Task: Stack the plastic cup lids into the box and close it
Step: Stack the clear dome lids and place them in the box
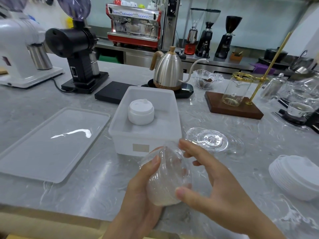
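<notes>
A stack of clear plastic lids [168, 176] is held on its side, just in front of the box. My left hand [143, 195] grips it from below and left, thumb on its rim. My right hand [215, 183] holds its right side with thumb and fingertips. The frosted white box [124, 114] stands open on the counter, with a stack of white lids [141, 112] inside at its left. More clear lids [208, 140] lie flat to the right of the box. A leaning stack of white lids [296, 176] rests at the far right. The box's lid [51, 144] lies flat at the left.
Behind the box stand a black scale [112, 92], a steel kettle [167, 71] and two grinders [76, 49]. A wooden drip stand [234, 106] with a glass and other glassware [293, 94] fill the right. The counter's front edge [51, 219] runs below my hands.
</notes>
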`<state>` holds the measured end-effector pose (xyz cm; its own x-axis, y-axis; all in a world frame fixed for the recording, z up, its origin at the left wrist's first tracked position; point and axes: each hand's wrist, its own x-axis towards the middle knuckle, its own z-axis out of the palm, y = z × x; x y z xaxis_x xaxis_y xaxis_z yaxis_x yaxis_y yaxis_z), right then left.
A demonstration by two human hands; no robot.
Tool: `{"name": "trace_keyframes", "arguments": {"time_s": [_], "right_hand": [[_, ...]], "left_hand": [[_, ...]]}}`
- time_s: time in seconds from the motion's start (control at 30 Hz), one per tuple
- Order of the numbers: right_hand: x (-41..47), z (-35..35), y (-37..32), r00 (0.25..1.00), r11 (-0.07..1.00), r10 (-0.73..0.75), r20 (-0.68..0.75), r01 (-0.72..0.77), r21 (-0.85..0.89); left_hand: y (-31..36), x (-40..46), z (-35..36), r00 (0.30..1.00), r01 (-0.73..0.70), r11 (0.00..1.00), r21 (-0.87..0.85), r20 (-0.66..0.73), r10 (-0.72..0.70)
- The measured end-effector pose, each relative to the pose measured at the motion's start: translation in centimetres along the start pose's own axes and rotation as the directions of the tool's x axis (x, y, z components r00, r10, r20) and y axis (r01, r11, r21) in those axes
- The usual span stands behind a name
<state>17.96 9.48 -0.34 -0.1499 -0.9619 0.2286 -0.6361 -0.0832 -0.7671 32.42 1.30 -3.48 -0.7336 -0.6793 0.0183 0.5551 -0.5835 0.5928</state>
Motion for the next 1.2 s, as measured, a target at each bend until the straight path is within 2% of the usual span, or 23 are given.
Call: {"name": "trace_keyframes", "arguments": {"time_s": [0.4, 0.67, 0.83, 0.9, 1.0, 1.07, 1.2], "right_hand": [[-0.3, -0.3, -0.1, 0.992, 0.995, -0.027, 0.124, 0.039, -0.096], [0.0, 0.2, 0.3, 0.994, 0.993, -0.030, 0.107, 0.042, -0.110], [0.1, -0.1, 0.5, 0.987, 0.999, -0.023, 0.160, 0.030, -0.043], [0.6, -0.8, 0.5, 0.994, 0.998, -0.038, 0.099, 0.042, -0.041], [2.1, -2.4, 1.4, 0.990, 0.994, -0.058, -0.131, 0.046, -0.096], [3.7, -3.5, 2.6, 0.974, 0.984, -0.036, -0.225, -0.006, -0.180], [7.5, -4.7, 5.4, 0.981, 0.887, 0.088, -0.172, -0.156, -0.435]], "left_hand": [[0.3, -0.3, 0.3, 0.997, 0.050, 0.998, -0.038, -0.063, -0.052], [0.6, -0.5, 0.5, 0.993, 0.110, 0.991, -0.072, -0.042, -0.113], [0.1, -0.1, 0.3, 0.996, 0.041, 0.994, -0.096, -0.076, -0.049], [0.0, 0.1, 0.4, 0.996, 0.006, 0.994, -0.107, -0.088, -0.016], [0.1, 0.1, 0.6, 0.997, -0.005, 0.993, -0.119, -0.079, -0.004], [0.2, 0.1, 0.7, 0.997, -0.004, 0.994, -0.109, -0.077, -0.005], [0.2, 0.1, 1.0, 0.996, -0.024, 0.997, -0.071, -0.087, 0.017]]}}
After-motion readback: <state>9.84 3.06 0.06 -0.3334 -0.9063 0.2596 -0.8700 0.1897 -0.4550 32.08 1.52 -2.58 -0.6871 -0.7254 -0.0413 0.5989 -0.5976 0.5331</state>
